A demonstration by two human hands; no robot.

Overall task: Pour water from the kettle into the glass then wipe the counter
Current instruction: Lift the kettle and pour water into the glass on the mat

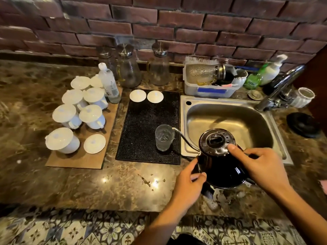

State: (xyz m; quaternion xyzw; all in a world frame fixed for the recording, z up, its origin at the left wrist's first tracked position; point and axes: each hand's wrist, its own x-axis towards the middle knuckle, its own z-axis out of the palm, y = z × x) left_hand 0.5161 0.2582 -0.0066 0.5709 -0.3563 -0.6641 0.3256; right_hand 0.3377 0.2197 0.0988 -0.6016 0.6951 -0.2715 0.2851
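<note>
A black gooseneck kettle is tilted to the left above the marble counter. Its thin spout tip reaches over the rim of a clear glass that holds water and stands on a black drip mat. My right hand grips the kettle's handle side, with the thumb pressed on the lid. My left hand steadies the kettle's lower left side with its fingertips. No cloth shows in this view.
A steel sink and its faucet lie right of the mat. Several white lidded cups sit on a board at left. Glass carafes and a dish tub line the brick wall. A black kettle base rests far right.
</note>
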